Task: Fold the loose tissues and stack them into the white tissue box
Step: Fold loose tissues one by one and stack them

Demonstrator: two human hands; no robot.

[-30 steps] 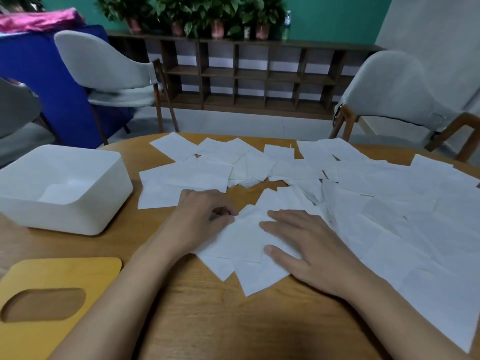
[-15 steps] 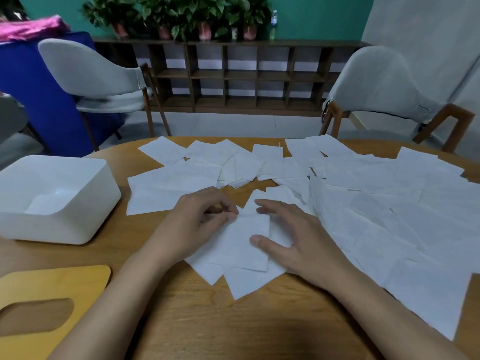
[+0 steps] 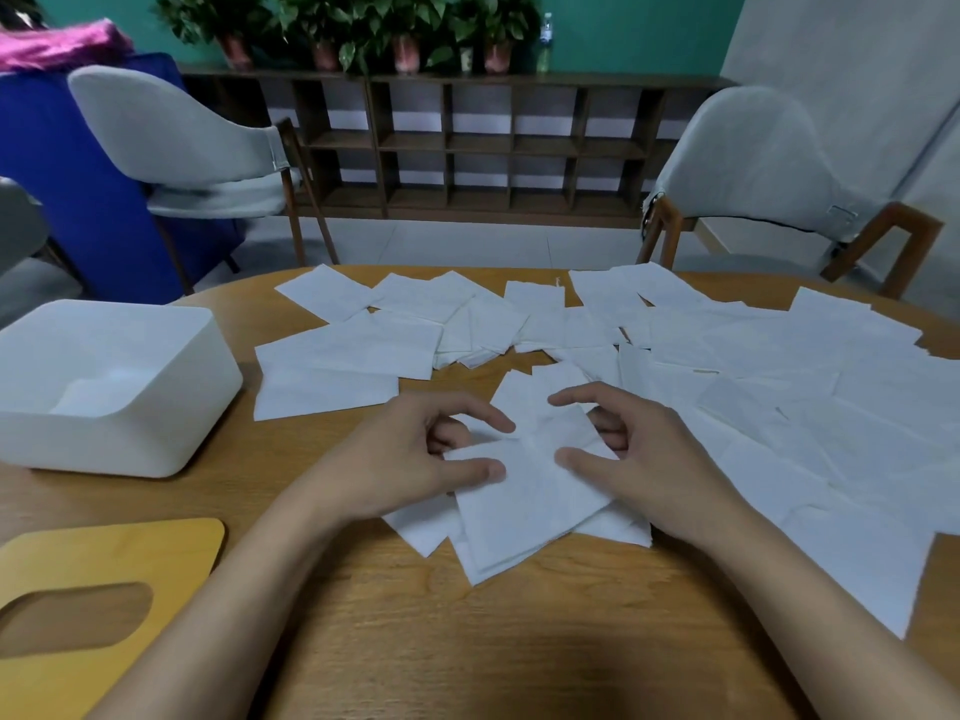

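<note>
A white tissue (image 3: pixel 524 501) lies near the table's front middle, on top of other loose sheets. My left hand (image 3: pixel 415 459) pinches its upper left edge between thumb and fingers. My right hand (image 3: pixel 639 459) grips its right side, thumb on top, forefinger stretched over the sheet. Several loose tissues (image 3: pixel 779 387) cover the right and far half of the table. The white tissue box (image 3: pixel 171 407) stands open at the left, with a folded tissue (image 3: pixel 96 394) at its bottom.
A yellow wooden lid (image 3: pixel 93 563) with an oval slot lies at the front left. The round wooden table (image 3: pixel 467 641) has bare wood at the front. Grey chairs (image 3: pixel 753 168) stand behind it, a dark shelf (image 3: pixel 467 148) beyond.
Both hands went from pressing flat on the tissues to pinching one sheet by its edges. The sheet's upper part now looks lifted. The camera has drifted slightly.
</note>
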